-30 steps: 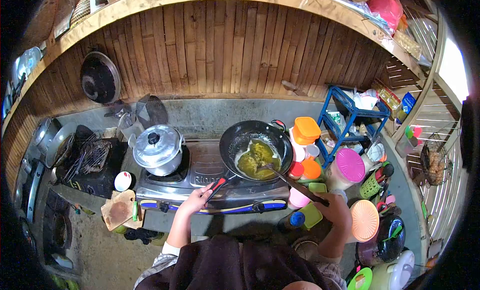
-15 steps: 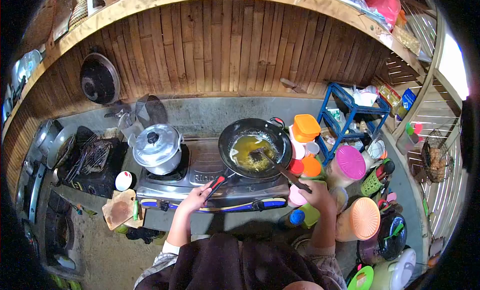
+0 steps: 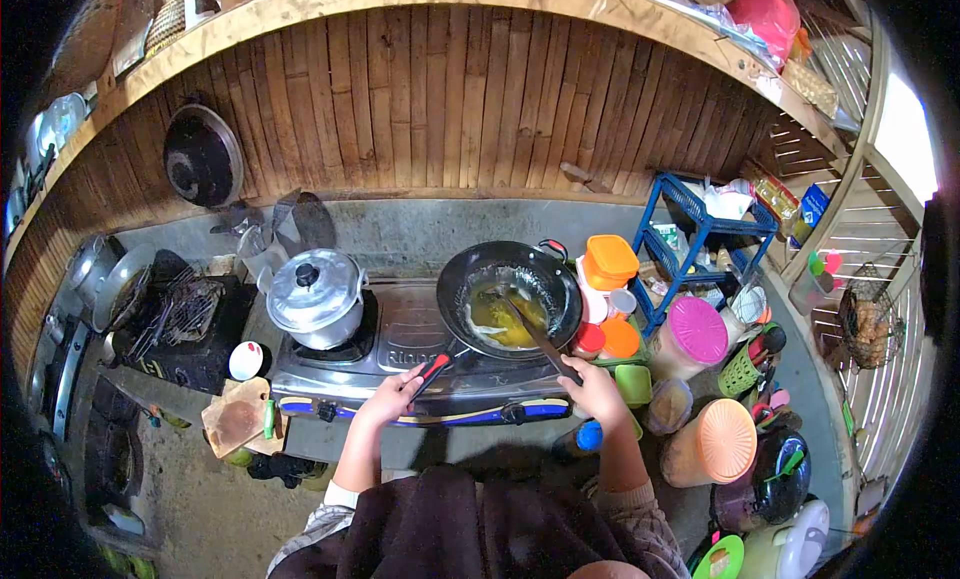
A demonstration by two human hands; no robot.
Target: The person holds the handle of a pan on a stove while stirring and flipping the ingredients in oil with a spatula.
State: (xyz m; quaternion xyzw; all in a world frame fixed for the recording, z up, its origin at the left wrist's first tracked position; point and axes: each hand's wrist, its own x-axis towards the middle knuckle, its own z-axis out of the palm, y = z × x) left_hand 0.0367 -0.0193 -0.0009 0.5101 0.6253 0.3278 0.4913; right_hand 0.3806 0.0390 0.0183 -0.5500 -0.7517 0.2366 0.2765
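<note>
A black wok (image 3: 465, 279) sits on the right burner of the gas stove (image 3: 400, 329). Yellowish liquid (image 3: 500, 314) with pale pieces in it covers the wok's bottom. My left hand (image 3: 390, 396) is closed around the wok's black and red handle (image 3: 432, 372). In my right hand (image 3: 597, 389) is the dark handle of a spatula (image 3: 545, 347), which slopes down into the wok; its blade is mostly hidden in the liquid. On the left burner stands a lidded silver pot (image 3: 315, 299).
Plastic containers crowd the right, including an orange box (image 3: 611, 261), a pink-lidded jar (image 3: 697, 331) and a peach canister (image 3: 725, 441). A blue rack (image 3: 690, 244) stands behind them. Left of the stove lie a cutting board (image 3: 236, 419) and a black grill stove (image 3: 185, 329).
My right hand has moved left and slightly inward with the spatula, whose handle now stands steeper. The pale pieces in the liquid have shifted. My left hand stays on the wok handle.
</note>
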